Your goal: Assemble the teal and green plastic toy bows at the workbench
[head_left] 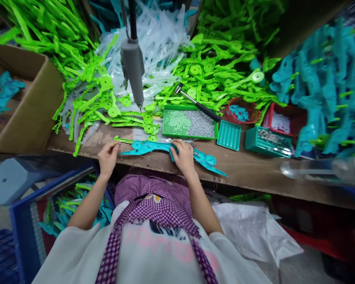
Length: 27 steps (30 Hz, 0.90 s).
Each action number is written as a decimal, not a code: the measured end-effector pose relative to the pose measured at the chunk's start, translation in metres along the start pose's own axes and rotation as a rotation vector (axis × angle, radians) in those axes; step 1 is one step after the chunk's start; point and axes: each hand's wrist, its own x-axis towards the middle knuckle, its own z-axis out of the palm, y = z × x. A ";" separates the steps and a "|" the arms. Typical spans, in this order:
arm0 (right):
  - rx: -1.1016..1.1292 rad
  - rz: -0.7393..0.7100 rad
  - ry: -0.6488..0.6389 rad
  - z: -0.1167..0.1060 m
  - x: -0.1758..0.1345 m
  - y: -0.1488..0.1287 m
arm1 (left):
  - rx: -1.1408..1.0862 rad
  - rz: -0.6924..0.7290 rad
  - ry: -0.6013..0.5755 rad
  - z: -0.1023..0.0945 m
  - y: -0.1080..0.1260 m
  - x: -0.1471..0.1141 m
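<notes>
A long turquoise plastic part (pixel 150 147) lies along the near edge of the bench, with a matching jointed section reaching right. My right hand (pixel 183 157) grips its middle, fingers curled over the far side and thumb against it. My left hand (pixel 108 157) is just beyond the part's left end, thumb and forefinger pinched together. Whatever sits between those fingertips is too small to make out. Behind the turquoise part is a thin lime-green plastic arm (pixel 126 139), its left tip close to my left fingers. A few small metal pieces (pixel 169 140) lie by my right fingertips.
A grey power screwdriver (pixel 133 71) hangs above the bench. Behind my hands stand a green tray (pixel 165 122) of metal pins, a hammer (pixel 199 104), a teal tray (pixel 229 135) and small bins. Piled lime-green parts (pixel 213 71) fill the back; a cardboard box (pixel 26 114) stands left.
</notes>
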 end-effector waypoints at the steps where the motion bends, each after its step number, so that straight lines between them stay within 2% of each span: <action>1: -0.007 0.008 0.002 0.001 0.001 -0.001 | 0.006 -0.016 0.004 -0.003 -0.001 0.001; 4: -0.016 0.016 0.013 0.004 0.003 -0.002 | 0.070 0.002 -0.015 -0.013 0.002 0.005; 8: -0.030 0.002 0.016 0.005 0.002 0.001 | 0.355 0.244 0.003 -0.023 0.010 0.015; 11: -0.046 0.002 0.005 0.002 0.000 0.006 | 0.456 0.315 -0.032 -0.019 0.013 0.032; 15: -0.066 0.019 0.006 -0.001 -0.004 0.011 | 0.441 0.326 -0.143 0.006 0.027 0.064; 18: -0.085 0.032 0.015 -0.002 -0.007 0.013 | 0.307 0.371 -0.114 0.022 0.050 0.079; 21: -0.098 0.033 0.014 -0.002 -0.009 0.012 | 0.213 0.438 -0.146 0.017 0.061 0.080; 23: -0.097 0.036 0.011 -0.003 -0.010 0.012 | 0.264 0.451 -0.248 0.003 0.050 0.075; 25: -0.094 0.042 0.005 -0.004 -0.010 0.011 | 0.357 0.438 -0.334 -0.012 0.026 0.066; 27: -0.087 0.050 -0.002 -0.004 -0.010 0.011 | 0.453 0.404 -0.323 -0.021 -0.001 0.056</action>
